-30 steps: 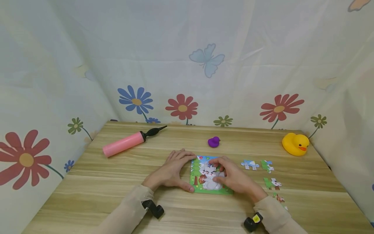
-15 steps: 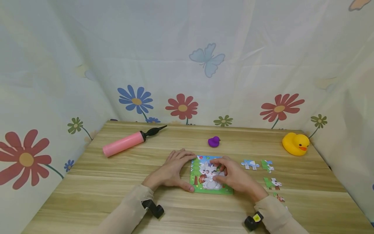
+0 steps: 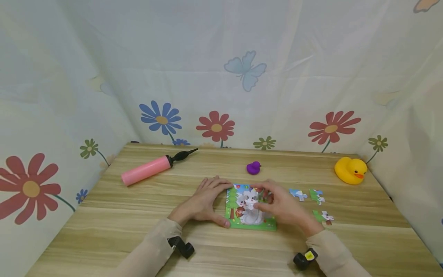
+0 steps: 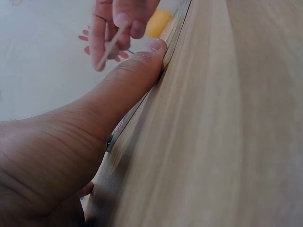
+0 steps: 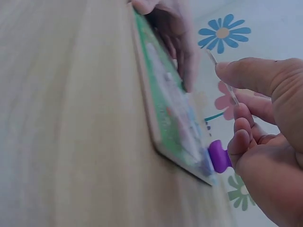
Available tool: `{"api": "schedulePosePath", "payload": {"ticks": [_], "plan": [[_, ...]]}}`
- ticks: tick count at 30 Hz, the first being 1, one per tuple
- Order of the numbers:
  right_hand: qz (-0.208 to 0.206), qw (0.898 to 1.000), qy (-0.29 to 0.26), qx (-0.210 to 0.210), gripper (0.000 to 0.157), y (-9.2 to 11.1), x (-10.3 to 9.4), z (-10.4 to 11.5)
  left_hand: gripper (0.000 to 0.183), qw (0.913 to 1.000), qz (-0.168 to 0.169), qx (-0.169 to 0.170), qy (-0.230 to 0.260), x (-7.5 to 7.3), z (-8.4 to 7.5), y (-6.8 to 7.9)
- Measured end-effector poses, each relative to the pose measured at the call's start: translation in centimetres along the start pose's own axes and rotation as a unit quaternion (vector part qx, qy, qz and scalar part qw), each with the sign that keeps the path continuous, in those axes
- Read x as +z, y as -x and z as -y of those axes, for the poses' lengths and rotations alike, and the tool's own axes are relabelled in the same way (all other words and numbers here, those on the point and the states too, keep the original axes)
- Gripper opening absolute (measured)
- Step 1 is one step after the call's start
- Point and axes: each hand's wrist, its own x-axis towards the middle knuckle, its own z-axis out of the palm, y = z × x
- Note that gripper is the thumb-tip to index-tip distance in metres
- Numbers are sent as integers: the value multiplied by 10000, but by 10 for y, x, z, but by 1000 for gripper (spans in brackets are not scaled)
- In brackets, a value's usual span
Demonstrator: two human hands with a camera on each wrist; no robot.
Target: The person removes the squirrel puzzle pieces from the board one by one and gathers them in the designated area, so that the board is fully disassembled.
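A picture puzzle (image 3: 254, 226) with a cartoon animal in grey and white lies flat on the table. My left hand (image 3: 207, 200) rests along its left side, thumb at the near corner and fingers stretched toward the far corner. In the left wrist view the thumb (image 4: 128, 73) presses at the puzzle's edge. My right hand (image 3: 282, 204) pinches a thin puzzle piece (image 5: 233, 94) between thumb and fingers, raised over the puzzle's right part. That piece shows edge-on in both wrist views. The right fingers hide some of the puzzle.
Loose puzzle pieces (image 3: 323, 217) lie on the wooden table (image 3: 221, 250) right of the puzzle. A small purple duck (image 3: 253, 167) sits behind it, a yellow duck (image 3: 350, 170) at the far right. A pink hand pump (image 3: 147, 171) lies at the back left.
My right hand has shifted slightly right and up from the puzzle with the piece pinched. Its forearm now covers some loose pieces. My left hand has stayed in place.
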Motion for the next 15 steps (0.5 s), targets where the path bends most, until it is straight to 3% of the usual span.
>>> {"api": "schedulePosePath", "payload": {"ticks": [10, 15], "plan": [[-315, 9985, -363, -259, 55, 9, -37, 14, 119, 10000, 23, -39, 69, 0, 0, 0], [-523, 9983, -148, -207, 55, 16, -58, 16, 119, 10000, 36, -66, 66, -1, -1, 1]]}}
